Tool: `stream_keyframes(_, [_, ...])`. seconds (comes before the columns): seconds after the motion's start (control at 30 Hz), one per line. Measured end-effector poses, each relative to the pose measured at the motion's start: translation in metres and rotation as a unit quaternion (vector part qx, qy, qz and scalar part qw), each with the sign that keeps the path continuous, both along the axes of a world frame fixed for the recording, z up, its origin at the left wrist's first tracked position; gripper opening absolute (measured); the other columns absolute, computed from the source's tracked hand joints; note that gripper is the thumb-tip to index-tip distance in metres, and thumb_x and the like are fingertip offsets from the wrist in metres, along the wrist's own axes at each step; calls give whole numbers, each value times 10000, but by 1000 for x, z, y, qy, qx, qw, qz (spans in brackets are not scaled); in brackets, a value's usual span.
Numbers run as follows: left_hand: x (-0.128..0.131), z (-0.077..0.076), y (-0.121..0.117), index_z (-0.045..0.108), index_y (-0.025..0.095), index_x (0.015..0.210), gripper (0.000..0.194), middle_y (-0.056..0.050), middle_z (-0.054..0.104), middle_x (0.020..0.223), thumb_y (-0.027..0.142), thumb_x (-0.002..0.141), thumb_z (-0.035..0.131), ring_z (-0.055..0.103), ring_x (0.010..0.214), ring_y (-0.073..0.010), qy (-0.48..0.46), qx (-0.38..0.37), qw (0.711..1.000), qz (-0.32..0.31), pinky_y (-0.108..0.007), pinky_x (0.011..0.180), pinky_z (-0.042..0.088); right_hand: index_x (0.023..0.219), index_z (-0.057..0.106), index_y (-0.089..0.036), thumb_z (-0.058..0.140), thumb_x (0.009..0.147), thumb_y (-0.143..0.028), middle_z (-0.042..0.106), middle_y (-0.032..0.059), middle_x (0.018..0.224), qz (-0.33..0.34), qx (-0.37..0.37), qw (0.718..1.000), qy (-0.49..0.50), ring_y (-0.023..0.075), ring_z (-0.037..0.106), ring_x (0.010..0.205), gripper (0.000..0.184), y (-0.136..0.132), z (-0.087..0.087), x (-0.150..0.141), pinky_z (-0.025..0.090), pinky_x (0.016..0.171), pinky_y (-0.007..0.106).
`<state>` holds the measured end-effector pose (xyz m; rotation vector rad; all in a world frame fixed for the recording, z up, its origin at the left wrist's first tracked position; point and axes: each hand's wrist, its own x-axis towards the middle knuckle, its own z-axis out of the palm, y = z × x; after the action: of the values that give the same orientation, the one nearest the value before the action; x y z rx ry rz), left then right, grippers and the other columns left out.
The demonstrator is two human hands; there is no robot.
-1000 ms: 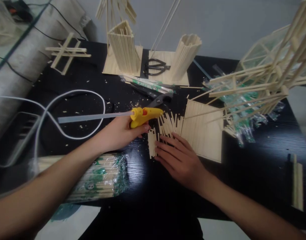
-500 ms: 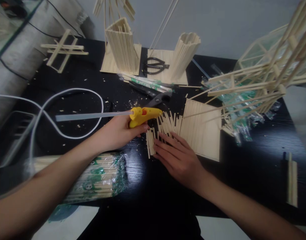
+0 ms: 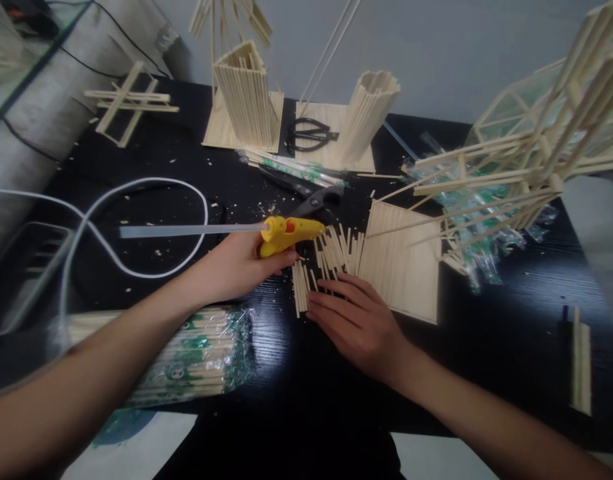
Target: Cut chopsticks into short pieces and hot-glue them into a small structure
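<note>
My left hand (image 3: 246, 260) is wrapped round the handle of a yellow glue gun (image 3: 292, 232), its nozzle pointing right. A long translucent glue stick (image 3: 191, 231) juts out of the gun's back end. Just right of the nozzle lie short cut wooden sticks (image 3: 339, 248), some loose and some side by side. My right hand (image 3: 353, 313) lies over the near end of these sticks with fingers stretched out; its fingertips touch them. To the right of the sticks is a flat panel of sticks (image 3: 403, 260).
Black-handled pliers (image 3: 313, 197) lie beyond the gun. Two stick towers (image 3: 246, 100) stand at the back, with black scissors (image 3: 311, 133) beside one. A stick frame (image 3: 526, 160) rises at right. Wrapped chopsticks (image 3: 201, 353) lie near my left forearm, and a white cord (image 3: 203, 200) loops at left.
My right hand has shifted slightly toward me, and its fingers have drawn back a little over the short sticks. The glue gun stays nearly where it was.
</note>
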<state>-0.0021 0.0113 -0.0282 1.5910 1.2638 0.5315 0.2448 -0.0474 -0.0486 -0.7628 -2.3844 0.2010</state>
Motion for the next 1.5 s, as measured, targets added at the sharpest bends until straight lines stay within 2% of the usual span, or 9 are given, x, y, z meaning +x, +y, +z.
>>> stream_keyframes(0.13, [0,1,0,679,216,1259,408,-55,767,1117,449,927,634,718,985,-229,3,-8,1000,-2,-405,934,577,1046,730,-151,704,919,-114,799,47,1030,4,-7,1000,11,226,724,1073,135,1,1,-1,574,1045,445])
stream_keyframes(0.3, [2,6,-1,671,240,1283,413,-30,764,1149,440,922,656,718,997,-212,-18,-11,1000,-10,-387,996,553,1112,723,-131,700,913,-100,777,87,1130,29,-8,1000,2,236,690,1152,203,2,0,2,546,1082,446])
stream_keyframes(0.43, [4,8,0,679,226,1267,408,-36,766,1144,436,918,658,717,1000,-215,-15,-9,1000,-8,-396,1010,547,1134,717,-141,680,926,-100,767,81,1178,43,-11,999,-24,237,672,1198,216,2,-2,3,517,1110,462])
stream_keyframes(0.7, [3,7,-1,698,201,1194,387,-54,772,1123,465,916,646,720,983,-224,2,-20,1000,-12,-398,942,575,1141,709,-156,642,944,-96,775,75,1148,28,-15,999,-27,205,688,1165,217,0,-1,-1,494,1128,465])
stream_keyframes(0.93, [0,3,1,668,220,1273,415,-63,753,1186,451,930,629,706,1044,-231,-4,8,1000,-14,-396,964,568,1182,696,-139,666,921,-88,762,81,1190,36,-30,999,-26,209,662,1215,267,0,-2,1,470,1154,466])
stream_keyframes(1.13, [-2,3,2,676,205,1210,385,-58,773,1059,458,923,629,719,886,-209,-4,1,1000,-1,-353,822,589,1202,696,-145,607,949,-82,716,106,1304,87,-17,994,-64,231,602,1313,275,-3,2,1,438,1176,498])
stream_keyframes(1.27, [-1,4,1,697,201,1148,361,-54,775,999,474,924,620,705,780,-191,16,-14,1000,-4,-339,760,582,1166,707,-110,621,943,-75,729,114,1275,84,-7,994,-68,241,628,1274,241,-3,3,-3,461,1160,485])
stream_keyframes(1.5, [3,11,1,680,209,1254,413,-56,764,1053,435,910,640,700,981,-231,28,15,999,-12,-375,926,551,1070,740,-129,632,951,-83,764,95,1191,68,32,994,-74,217,666,1199,167,3,6,-13,470,1155,455])
